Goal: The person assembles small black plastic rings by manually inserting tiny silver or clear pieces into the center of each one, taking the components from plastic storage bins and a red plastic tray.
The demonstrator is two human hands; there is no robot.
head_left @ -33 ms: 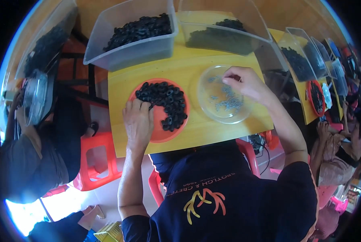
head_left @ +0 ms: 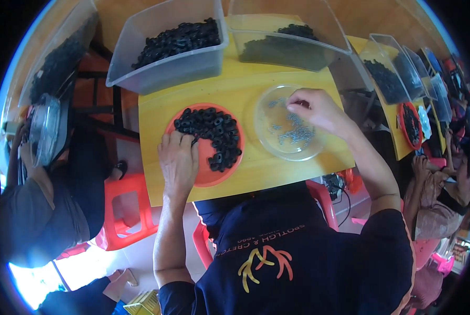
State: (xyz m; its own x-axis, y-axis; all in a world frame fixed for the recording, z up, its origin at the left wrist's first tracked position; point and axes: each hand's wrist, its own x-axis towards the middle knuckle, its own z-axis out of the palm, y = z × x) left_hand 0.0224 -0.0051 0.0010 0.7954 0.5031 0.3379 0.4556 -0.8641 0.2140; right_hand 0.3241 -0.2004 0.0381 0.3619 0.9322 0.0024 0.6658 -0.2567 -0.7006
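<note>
A round orange-red plate (head_left: 206, 177) on the yellow table holds a heap of small black ring-shaped pieces (head_left: 214, 131). My left hand (head_left: 177, 160) rests over the plate's left side, fingers curled and close together against the edge of the heap; its fingertips are hidden. To the right lies a clear round dish (head_left: 262, 137) with many tiny silvery pieces (head_left: 297, 131) scattered in it. Above this dish's upper right part is my right hand (head_left: 316, 109), thumb and fingers drawn into a pinch. Whatever sits between those fingertips is too small to make out.
Two translucent bins, one at the left (head_left: 166, 73) and one at the right (head_left: 282, 55), stand at the table's far side with black pieces inside. A red stool (head_left: 124, 210) is on the left. Other people sit at both sides; another table (head_left: 398, 131) stands right.
The view has shifted very slightly, so the table and plate appear a little further left. Both hands keep nearly the same places and closed shapes.
</note>
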